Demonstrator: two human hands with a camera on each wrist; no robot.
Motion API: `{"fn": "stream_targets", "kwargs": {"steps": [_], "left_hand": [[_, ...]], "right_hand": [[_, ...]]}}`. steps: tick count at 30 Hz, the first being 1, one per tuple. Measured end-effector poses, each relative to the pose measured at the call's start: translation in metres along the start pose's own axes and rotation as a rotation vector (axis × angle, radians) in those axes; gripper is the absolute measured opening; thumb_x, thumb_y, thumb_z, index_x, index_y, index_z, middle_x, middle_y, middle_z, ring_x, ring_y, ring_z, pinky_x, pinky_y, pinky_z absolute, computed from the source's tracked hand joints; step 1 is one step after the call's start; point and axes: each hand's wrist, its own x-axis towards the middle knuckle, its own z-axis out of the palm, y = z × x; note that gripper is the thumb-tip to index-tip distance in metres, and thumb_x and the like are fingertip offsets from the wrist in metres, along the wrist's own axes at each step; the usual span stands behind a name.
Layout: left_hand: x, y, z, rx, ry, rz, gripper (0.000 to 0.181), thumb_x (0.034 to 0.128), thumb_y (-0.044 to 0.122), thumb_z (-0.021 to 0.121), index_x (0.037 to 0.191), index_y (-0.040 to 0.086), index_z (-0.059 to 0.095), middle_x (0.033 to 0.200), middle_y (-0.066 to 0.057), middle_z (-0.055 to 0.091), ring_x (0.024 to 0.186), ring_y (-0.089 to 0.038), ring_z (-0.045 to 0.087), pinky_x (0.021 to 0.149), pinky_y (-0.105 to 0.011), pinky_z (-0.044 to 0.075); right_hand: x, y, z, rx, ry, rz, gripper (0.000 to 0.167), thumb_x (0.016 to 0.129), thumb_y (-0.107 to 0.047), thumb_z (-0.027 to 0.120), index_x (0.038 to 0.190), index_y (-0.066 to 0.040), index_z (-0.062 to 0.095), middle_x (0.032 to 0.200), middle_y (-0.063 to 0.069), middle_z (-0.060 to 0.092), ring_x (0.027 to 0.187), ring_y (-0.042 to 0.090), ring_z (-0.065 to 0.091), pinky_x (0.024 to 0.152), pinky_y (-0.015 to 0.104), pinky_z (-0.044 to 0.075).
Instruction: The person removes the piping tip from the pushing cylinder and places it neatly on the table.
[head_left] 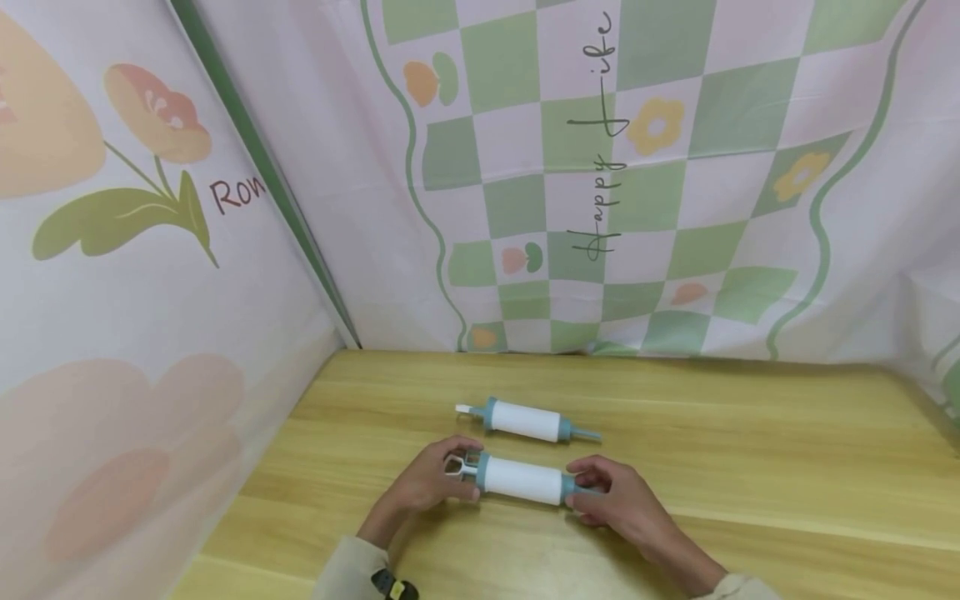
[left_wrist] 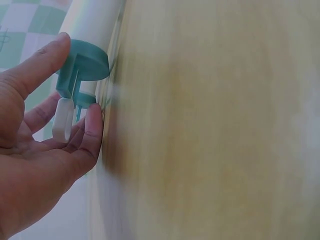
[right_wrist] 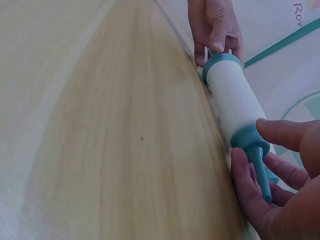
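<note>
Two white tubes with teal ends lie roughly parallel. My left hand [head_left: 432, 479] holds the nearer tube [head_left: 522, 481] at its handle end. In the left wrist view, the thumb of that hand [left_wrist: 65, 115] is against the teal collar [left_wrist: 90, 60], and the fingers curl round beside the white pull handle [left_wrist: 62, 120]. My right hand [head_left: 626, 504] grips the other end, thumb on the teal cap [right_wrist: 247, 137] and fingers around the thin nozzle [right_wrist: 261, 175] in the right wrist view. Just beyond is the second tube [head_left: 527, 421], untouched by either hand.
The wooden tabletop [head_left: 675, 417] lies beneath both tubes. A green and white checked cloth [head_left: 577, 167] hangs behind it, and a flowered cloth [head_left: 150, 317] hangs along the left side. A dark band [head_left: 393, 585] is at my left sleeve.
</note>
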Motion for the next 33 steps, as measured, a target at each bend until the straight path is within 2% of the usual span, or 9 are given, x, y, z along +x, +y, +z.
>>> {"fn": "stream_targets", "kwargs": {"steps": [4, 14, 20, 25, 33], "left_hand": [[0.0004, -0.0011, 0.0003, 0.000, -0.006, 0.010, 0.059, 0.0809, 0.009, 0.083, 0.134, 0.004, 0.057, 0.120, -0.007, 0.059, 0.108, -0.024, 0.055, 0.092, -0.040, 0.047], [-0.0013, 0.0051, 0.0006, 0.009, 0.006, -0.010, 0.061, 0.0785, 0.004, 0.083, 0.133, 0.005, 0.057, 0.123, -0.007, 0.058, 0.110, -0.026, 0.055, 0.093, -0.044, 0.048], [-0.0005, 0.0033, 0.0004, 0.028, 0.003, -0.016, 0.059, 0.0774, 0.005, 0.084, 0.130, 0.006, 0.059, 0.122, -0.006, 0.058, 0.109, -0.025, 0.055, 0.092, -0.042, 0.048], [-0.0001, 0.0020, 0.0009, 0.052, 0.011, -0.012, 0.055, 0.0772, 0.006, 0.084, 0.127, 0.007, 0.060, 0.120, -0.005, 0.059, 0.109, -0.025, 0.055, 0.095, -0.046, 0.046], [-0.0021, 0.0031, 0.0015, 0.043, 0.007, -0.004, 0.055, 0.0766, 0.005, 0.084, 0.126, 0.006, 0.060, 0.120, -0.005, 0.060, 0.111, -0.026, 0.055, 0.097, -0.048, 0.045]], "right_hand": [[0.0003, 0.0010, 0.0003, -0.047, 0.014, -0.006, 0.041, 0.082, 0.001, 0.077, 0.120, 0.008, 0.062, 0.099, 0.012, 0.064, 0.085, 0.024, 0.062, 0.067, 0.034, 0.059], [0.0013, 0.0009, 0.0052, -0.134, 0.084, -0.008, 0.034, 0.080, 0.003, 0.077, 0.112, 0.005, 0.067, 0.094, 0.009, 0.065, 0.079, 0.022, 0.062, 0.061, 0.033, 0.058], [0.0016, 0.0013, 0.0060, -0.145, 0.093, -0.011, 0.033, 0.081, 0.003, 0.077, 0.112, 0.004, 0.067, 0.094, 0.007, 0.066, 0.077, 0.021, 0.062, 0.060, 0.033, 0.058], [0.0012, 0.0006, 0.0065, -0.153, 0.092, -0.001, 0.032, 0.081, 0.002, 0.077, 0.112, 0.004, 0.067, 0.095, 0.007, 0.066, 0.079, 0.021, 0.062, 0.061, 0.034, 0.058], [-0.0009, -0.0005, 0.0048, -0.156, 0.061, -0.008, 0.031, 0.084, -0.002, 0.076, 0.113, 0.004, 0.067, 0.096, 0.006, 0.066, 0.081, 0.021, 0.063, 0.061, 0.034, 0.057]]}}
